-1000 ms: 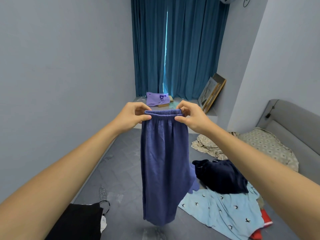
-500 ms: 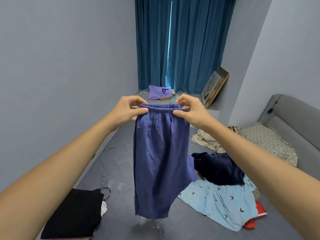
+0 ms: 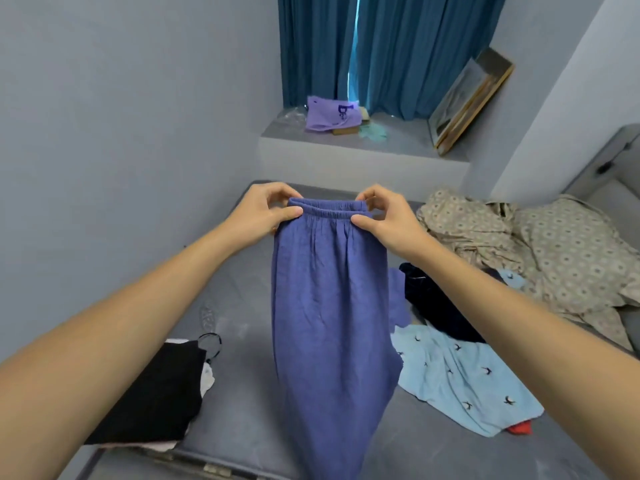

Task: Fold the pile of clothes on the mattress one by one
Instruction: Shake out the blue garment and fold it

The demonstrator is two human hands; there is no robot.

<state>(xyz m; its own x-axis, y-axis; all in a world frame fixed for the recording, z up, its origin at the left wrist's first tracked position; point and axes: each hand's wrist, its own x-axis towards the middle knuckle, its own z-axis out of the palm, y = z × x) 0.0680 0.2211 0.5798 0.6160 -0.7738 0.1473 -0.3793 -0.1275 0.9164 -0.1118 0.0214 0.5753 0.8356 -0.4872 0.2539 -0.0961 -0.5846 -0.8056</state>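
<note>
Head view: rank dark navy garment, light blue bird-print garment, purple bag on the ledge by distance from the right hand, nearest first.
From the right hand:
1. Dark navy garment, on the mattress just below and right of the hand.
2. Light blue bird-print garment, lower, toward the camera.
3. Purple bag, far back on the ledge by the curtain.

Both arms outstretched — left hand [image 3: 265, 211] and right hand [image 3: 384, 216] pinching with thumb and fingers.

Bare mattress [image 3: 242, 403] lies between the black stack [image 3: 156, 389] and light-blue shirt [image 3: 460, 375], behind the hanging blue trousers [image 3: 329, 306].
</note>
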